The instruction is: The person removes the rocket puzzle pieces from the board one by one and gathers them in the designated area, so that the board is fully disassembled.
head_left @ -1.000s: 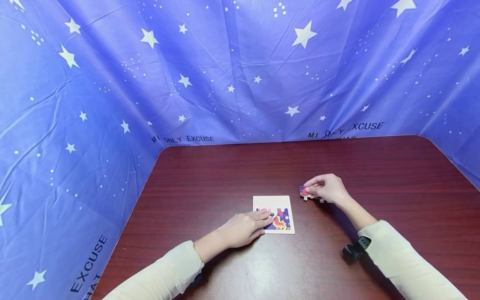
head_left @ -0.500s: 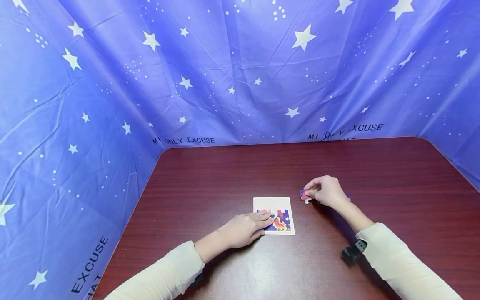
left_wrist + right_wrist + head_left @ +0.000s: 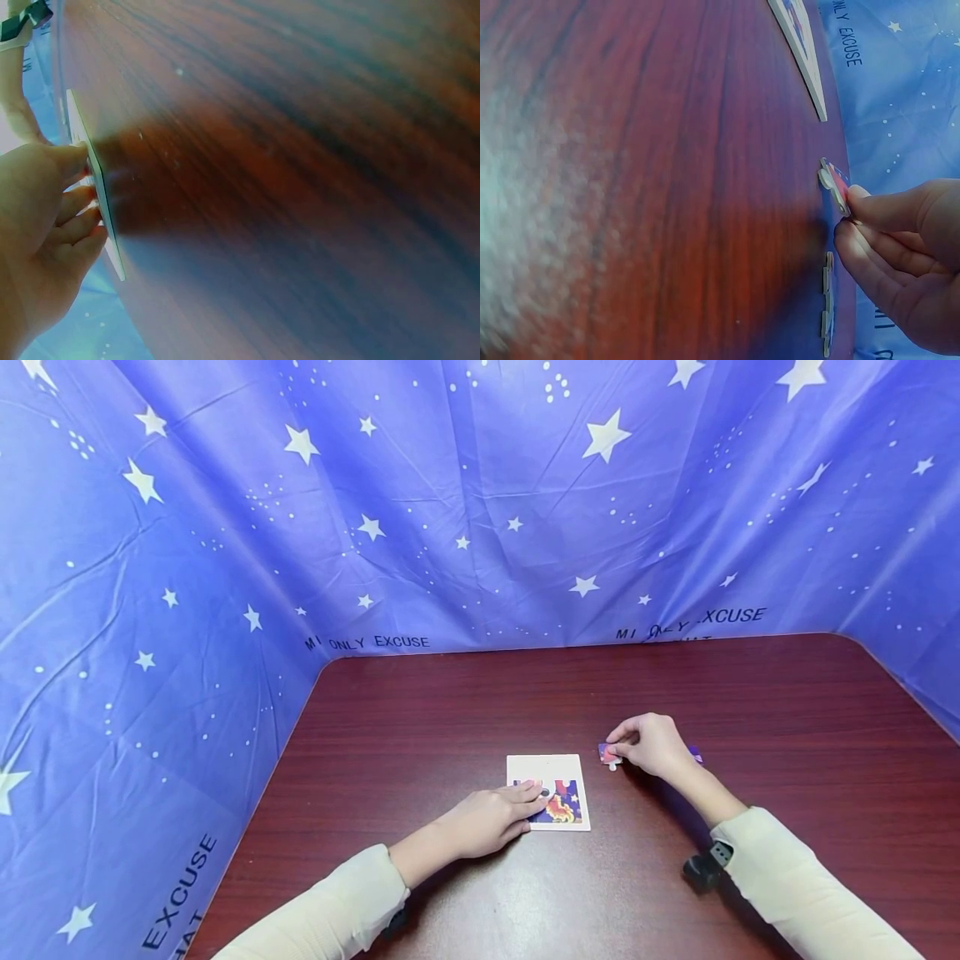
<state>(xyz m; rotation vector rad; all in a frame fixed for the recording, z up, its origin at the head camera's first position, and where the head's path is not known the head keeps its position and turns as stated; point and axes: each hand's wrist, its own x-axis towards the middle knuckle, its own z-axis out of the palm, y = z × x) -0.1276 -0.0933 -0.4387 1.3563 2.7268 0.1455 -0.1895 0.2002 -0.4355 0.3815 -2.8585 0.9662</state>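
A white-framed puzzle board [image 3: 543,767] lies on the table, its lower part filled with a purple, red and yellow picture. My left hand [image 3: 487,818] rests on the board's left side, its fingers stretched over the picture and hiding part of it. In the left wrist view, the thumb and fingers of that hand touch the board's edge. To the right, my right hand [image 3: 656,745] pinches a purple and red jigsaw piece [image 3: 609,753] between thumb and fingers, apart from the board. In the right wrist view, the piece [image 3: 836,187] tilts at the fingertips.
More jigsaw pieces [image 3: 828,307] lie flat beneath the right hand; one purple piece [image 3: 696,752] shows past the wrist. Dark red wood grain covers the table [image 3: 420,710]. A blue star-printed curtain [image 3: 465,485] hangs along the back and sides.
My right hand has shifted slightly nearer with the jigsaw piece, and a purple piece beyond its wrist has come into view. The left hand stays on the board.
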